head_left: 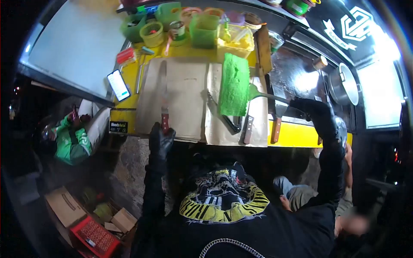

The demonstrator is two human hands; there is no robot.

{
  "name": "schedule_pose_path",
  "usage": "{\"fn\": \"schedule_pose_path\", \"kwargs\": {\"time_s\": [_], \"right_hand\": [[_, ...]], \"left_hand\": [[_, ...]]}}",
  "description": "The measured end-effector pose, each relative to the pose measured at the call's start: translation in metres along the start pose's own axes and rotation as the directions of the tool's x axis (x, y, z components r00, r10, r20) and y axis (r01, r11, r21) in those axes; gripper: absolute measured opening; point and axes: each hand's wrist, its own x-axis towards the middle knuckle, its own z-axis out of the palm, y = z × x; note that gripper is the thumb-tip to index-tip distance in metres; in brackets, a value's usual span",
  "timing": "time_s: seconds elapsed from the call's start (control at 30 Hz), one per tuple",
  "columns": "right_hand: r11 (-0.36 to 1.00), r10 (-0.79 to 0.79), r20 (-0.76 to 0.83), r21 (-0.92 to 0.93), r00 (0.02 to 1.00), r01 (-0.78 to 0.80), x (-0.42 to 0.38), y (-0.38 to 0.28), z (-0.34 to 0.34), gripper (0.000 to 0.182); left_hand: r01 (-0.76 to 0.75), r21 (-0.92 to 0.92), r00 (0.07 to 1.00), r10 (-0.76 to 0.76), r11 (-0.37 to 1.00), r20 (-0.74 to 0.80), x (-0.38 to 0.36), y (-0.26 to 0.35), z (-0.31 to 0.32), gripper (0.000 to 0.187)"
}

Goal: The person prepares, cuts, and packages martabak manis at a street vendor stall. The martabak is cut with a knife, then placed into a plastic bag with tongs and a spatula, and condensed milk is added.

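My left hand (pixel 161 141), in a black glove, is closed round the red-brown handle of a long knife (pixel 164 92), whose blade lies over the brown paper (pixel 187 92). In my right hand (pixel 303 107), also black-gloved, is a spatula (pixel 269 95). Its green-smeared head touches the right edge of a green slab (pixel 234 85), which is above the right-hand paper. Below the slab lie a black-handled tool (pixel 231 124) and a wooden-handled knife (pixel 248 130). Another wooden-handled scraper (pixel 276 127) rests farther right.
Tubs and a yellow container (pixel 235 41) line the back. A phone (pixel 118 85) lies left, a dark griddle (pixel 297 71) and metal pot (pixel 343 84) stand right. One person in green (pixel 73 144) is at left, another (pixel 301 195) at lower right.
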Motion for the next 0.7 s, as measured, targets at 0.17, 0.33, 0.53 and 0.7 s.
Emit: {"fn": "schedule_pose_path", "kwargs": {"time_s": [0.17, 0.33, 0.53, 0.7], "right_hand": [[0.986, 0.133, -0.177, -0.076, 0.975, -0.149, -0.032, 0.013, -0.044, 0.026], [0.998, -0.037, -0.167, -0.057, 0.985, 0.028, -0.035, 0.032, -0.058, 0.027], [1.0, 0.003, -0.136, -0.003, 0.991, -0.004, -0.033, 0.074, -0.061, 0.026], [1.0, 0.001, -0.197, -0.001, 0.98, -0.001, -0.037, 0.049, -0.042, 0.023]], "left_hand": [[-0.098, -0.217, 0.995, 0.096, 0.971, -0.022, -0.046, 0.08, -0.002, 0.037], [-0.058, -0.285, 0.998, 0.058, 0.957, -0.008, -0.072, 0.154, 0.078, 0.045], [0.103, -0.464, 0.995, -0.096, 0.88, 0.039, -0.064, 0.191, 0.17, 0.034], [-0.109, -0.526, 0.993, 0.074, 0.843, -0.088, -0.055, 0.144, 0.109, 0.017]]}}
